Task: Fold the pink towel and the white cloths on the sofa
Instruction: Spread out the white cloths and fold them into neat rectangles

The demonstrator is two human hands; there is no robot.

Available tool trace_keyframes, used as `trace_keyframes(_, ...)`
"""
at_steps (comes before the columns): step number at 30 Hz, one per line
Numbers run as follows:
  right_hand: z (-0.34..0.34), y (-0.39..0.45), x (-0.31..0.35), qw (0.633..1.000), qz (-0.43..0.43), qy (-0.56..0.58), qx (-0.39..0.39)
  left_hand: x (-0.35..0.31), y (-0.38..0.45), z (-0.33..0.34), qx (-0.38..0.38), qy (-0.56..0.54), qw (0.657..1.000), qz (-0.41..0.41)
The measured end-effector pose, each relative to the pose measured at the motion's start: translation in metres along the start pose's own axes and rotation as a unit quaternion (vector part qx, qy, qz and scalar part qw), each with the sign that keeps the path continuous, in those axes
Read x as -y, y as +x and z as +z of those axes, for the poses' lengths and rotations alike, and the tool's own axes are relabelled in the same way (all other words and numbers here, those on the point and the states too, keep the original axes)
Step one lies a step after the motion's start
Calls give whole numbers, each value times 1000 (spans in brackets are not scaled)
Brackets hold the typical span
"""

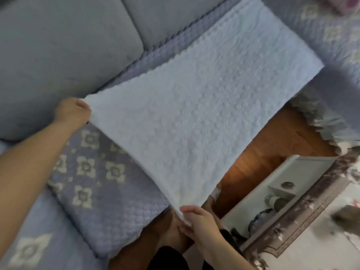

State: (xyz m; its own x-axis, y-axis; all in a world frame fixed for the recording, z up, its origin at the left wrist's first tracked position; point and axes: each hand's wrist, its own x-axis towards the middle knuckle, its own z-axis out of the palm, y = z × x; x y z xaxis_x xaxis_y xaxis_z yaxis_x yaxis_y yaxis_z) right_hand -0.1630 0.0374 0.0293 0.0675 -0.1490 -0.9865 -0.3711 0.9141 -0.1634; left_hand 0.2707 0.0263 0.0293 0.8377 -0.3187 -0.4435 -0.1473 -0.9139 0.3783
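White cloth (194,106), quilted with a raised floral pattern, stretched taut from the sofa seat (109,195) out over the wooden floor (272,141). Far end lying flat on the seat near the grey back cushions (68,45); near end lifted clear of the lilac patterned cover. Long left edge running along the cushion line, long right edge hanging over the gap between sofa front and white low table (282,193), with bare floor showing below. Left hand (73,112) pinching the near left corner, knuckles curled, forearm reaching in from the lower left above the seat. Right hand (196,217) gripping the near right corner, fingers curled round the bunched fabric, wrist low beside the table edge.
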Motion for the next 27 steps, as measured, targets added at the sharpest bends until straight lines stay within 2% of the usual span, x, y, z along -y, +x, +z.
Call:
trace_keyframes(4,40,49,-28,994,92,-29,54,59,31,15,-47,29,998,6)
trace_keyframes(7,67,93,-53,986,123,-77,76,105,62,33,-100,29,994,32)
trace_keyframes(9,80,113,-68,974,128,-147,112,132,75,49,-123,37,991,20)
trace_keyframes(10,83,125,-77,961,146,-199,128,142,74,60,-118,59,991,6)
trace_keyframes(11,81,143,-89,944,139,-267,132,149,66,72,-99,88,991,-21)
trace_keyframes(13,71,167,-101,906,96,-366,191,153,31,98,-49,127,987,-84)
trace_keyframes(14,66,164,-87,884,89,-416,192,152,7,112,-39,125,988,-82)
trace_keyframes(15,61,156,-61,872,85,-451,173,147,-22,124,-45,120,990,-52)
trace_keyframes(17,46,132,6,885,60,-450,102,129,-75,142,-49,121,991,16)
trace_keyframes(19,16,121,75,901,49,-427,55,107,-103,152,-13,128,991,28)
trace_keyframes(20,1,116,112,899,15,-437,27,93,-109,153,18,129,991,16)
trace_keyframes(25,-78,104,312,891,-131,-412,-136,-23,-76,152,142,148,976,73)
trace_keyframes(27,-108,105,384,879,-155,-425,-153,-87,-55,162,196,138,966,95)
